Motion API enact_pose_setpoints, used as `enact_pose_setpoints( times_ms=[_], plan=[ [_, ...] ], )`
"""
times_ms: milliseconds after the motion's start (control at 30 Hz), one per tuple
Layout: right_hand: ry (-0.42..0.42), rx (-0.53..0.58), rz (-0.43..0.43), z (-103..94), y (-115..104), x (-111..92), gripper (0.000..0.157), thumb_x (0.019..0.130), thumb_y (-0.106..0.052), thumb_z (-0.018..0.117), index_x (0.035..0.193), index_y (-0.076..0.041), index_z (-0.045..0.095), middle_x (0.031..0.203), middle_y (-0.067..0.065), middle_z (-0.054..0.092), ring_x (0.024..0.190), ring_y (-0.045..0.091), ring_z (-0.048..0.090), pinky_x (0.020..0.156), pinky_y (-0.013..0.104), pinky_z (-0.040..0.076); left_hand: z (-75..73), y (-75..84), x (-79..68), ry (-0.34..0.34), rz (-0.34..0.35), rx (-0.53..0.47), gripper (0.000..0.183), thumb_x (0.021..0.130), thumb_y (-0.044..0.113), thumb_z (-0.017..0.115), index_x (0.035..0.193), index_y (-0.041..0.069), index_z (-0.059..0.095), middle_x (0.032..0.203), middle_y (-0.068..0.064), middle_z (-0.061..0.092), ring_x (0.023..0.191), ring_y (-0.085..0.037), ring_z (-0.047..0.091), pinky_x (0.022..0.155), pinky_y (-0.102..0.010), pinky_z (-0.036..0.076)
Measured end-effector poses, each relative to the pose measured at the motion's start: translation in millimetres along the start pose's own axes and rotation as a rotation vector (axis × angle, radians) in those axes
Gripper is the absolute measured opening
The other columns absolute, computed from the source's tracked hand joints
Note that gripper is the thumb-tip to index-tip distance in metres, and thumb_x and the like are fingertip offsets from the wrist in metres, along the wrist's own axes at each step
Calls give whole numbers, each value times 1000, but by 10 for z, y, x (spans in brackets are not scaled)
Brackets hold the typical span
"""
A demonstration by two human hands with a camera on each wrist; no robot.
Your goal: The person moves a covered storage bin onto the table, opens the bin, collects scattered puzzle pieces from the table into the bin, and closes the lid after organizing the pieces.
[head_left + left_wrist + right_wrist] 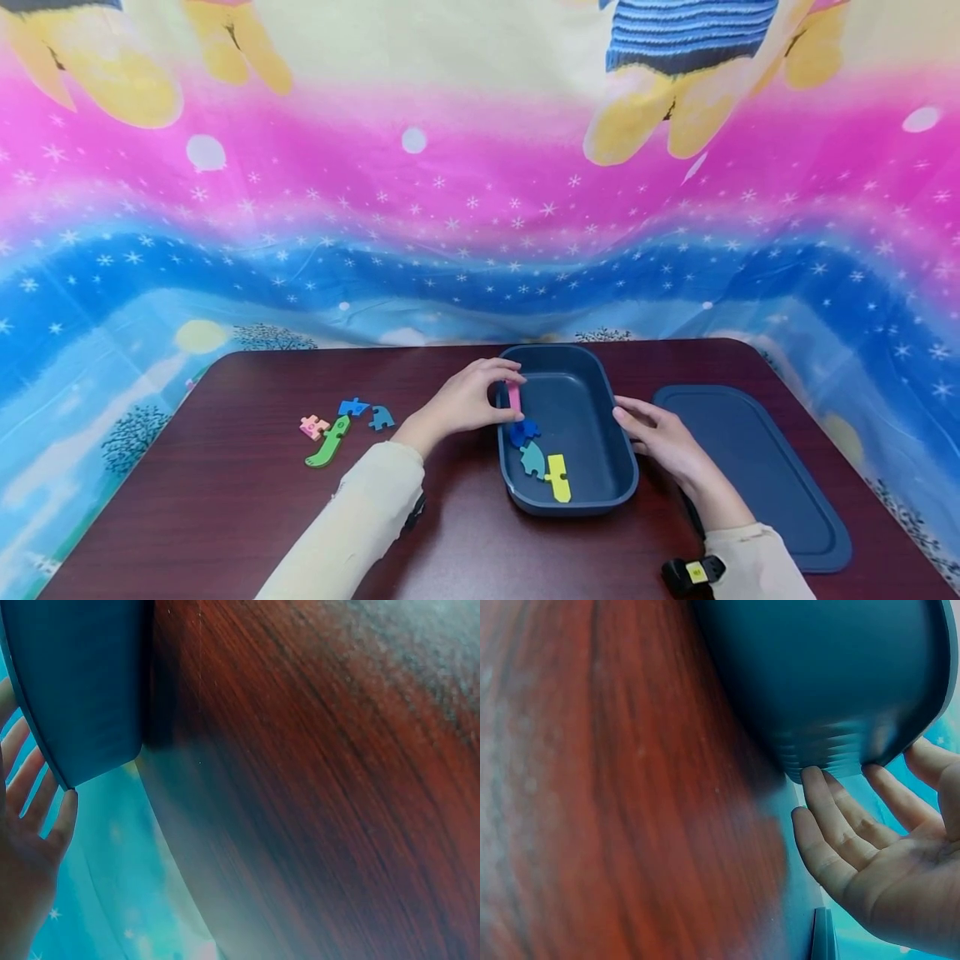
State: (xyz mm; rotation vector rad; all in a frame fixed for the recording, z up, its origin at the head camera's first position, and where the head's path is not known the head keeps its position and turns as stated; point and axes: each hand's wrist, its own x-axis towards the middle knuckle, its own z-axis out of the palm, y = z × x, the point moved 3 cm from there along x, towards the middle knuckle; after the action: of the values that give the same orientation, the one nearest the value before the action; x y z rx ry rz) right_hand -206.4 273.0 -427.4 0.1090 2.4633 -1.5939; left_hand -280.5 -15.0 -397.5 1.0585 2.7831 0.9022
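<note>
My left hand [468, 400] reaches over the left rim of a dark blue-grey box [628, 475]. It pinches a pink puzzle piece [514, 398] lengthwise between thumb and fingers, just inside that wall. Below it in the box lie a blue piece [522, 431], a teal piece [533, 460] and a yellow piece [558, 478]. With loosely extended fingers, my right hand [663, 437] touches the right side of the box, thumb at the rim. The right wrist view has those fingertips [811, 775] against the outer wall. From the left wrist, the pink piece is hidden behind the box wall.
Left on the brown table [247, 483] is a loose group: a green piece [328, 442], a pinkish-orange piece [313, 427], a blue piece [352, 407] and a grey-blue piece [381, 417]. The flat box lid [757, 475] lies to the right, partly behind the right forearm. A patterned cloth [450, 208] hangs behind.
</note>
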Motion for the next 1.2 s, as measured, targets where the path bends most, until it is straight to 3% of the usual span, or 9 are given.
enact_pose_setpoints(
  times_ms=[333, 633, 900, 1200],
  plan=[
    [-3, -1, 0, -3, 5, -7, 74, 98, -51, 54, 153, -5, 35, 145, 27, 46, 124, 38, 54, 95, 47, 50, -42, 9, -35, 33, 1, 28, 48, 86, 40, 78, 128, 19, 67, 143, 5, 52, 136, -19, 41, 107, -46, 40],
    [-9, 3, -4, 5, -5, -6, 73, 99, -50, 54, 153, -5, 34, 145, 27, 45, 125, 38, 54, 96, 47, 50, -123, -22, -120, 119, 11, 51, 41, 87, 39, 77, 123, 20, 70, 134, 5, 59, 130, -17, 48, 105, -44, 43],
    [-11, 2, -7, 2, -18, -17, 73, 99, -50, 54, 153, -5, 34, 145, 27, 46, 125, 39, 53, 96, 47, 50, -243, -31, -228, 141, 8, 41, 37, 89, 36, 76, 122, 22, 70, 131, 6, 60, 127, -16, 49, 103, -42, 45],
    [-14, 0, -14, -7, -26, -18, 72, 100, -48, 54, 153, -5, 34, 143, 27, 47, 123, 38, 55, 95, 47, 50, -405, -69, -398, 219, -17, 44, 35, 86, 31, 79, 119, 25, 70, 123, 7, 64, 120, -13, 55, 100, -39, 48]
  ],
)
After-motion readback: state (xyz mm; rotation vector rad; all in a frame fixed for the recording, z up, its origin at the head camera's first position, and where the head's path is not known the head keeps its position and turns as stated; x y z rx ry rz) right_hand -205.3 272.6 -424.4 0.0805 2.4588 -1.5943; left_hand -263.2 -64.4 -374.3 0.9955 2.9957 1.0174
